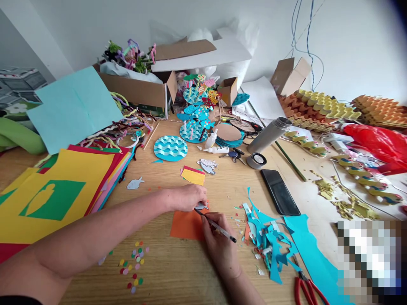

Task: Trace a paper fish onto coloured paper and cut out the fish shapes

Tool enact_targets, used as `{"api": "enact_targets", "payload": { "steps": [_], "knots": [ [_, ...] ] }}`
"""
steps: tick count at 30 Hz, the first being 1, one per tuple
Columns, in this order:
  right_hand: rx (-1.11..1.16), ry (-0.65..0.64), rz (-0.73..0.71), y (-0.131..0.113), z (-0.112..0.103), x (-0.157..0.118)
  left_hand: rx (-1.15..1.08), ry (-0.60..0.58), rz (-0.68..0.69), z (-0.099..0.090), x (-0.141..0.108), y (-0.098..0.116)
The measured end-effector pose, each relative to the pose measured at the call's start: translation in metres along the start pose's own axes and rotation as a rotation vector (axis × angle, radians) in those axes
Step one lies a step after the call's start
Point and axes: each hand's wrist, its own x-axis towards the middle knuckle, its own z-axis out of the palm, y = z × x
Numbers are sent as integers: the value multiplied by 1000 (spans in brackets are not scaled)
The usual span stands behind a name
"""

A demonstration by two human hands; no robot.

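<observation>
Wooden table [171, 271] supports orange paper [186, 225], apparently uncut; above it, right hand [222, 250] pinches pen [227, 235]; left hand [190, 197] grip cannot be determined.

Taking the right hand [219, 237]'s grip on the pen [225, 232] as datum, we find the paper sheet [184, 226] beneath and to its left, with the left hand [190, 197] just ahead, at a small cutout [202, 206] on that sheet. Right of the grip we locate the paper scraps [270, 241], the phone [280, 191] farther ahead, the flask [265, 137] beyond it, and the pliers [308, 289] nearer the person. Left of the grip we place the paper stack [95, 169] and, closer in, the confetti [137, 257]; straight ahead, with increasing distance, we have the paper offcuts [193, 176], fish cutouts [208, 165] and glue bottle [219, 150].
</observation>
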Motion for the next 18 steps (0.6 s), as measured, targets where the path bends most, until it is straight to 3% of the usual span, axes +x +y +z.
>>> {"api": "enact_targets", "payload": {
  "steps": [18],
  "knots": [
    [-43,-47,-24,2,1,-1,3,10,11,0,0,2]
  ]
}}
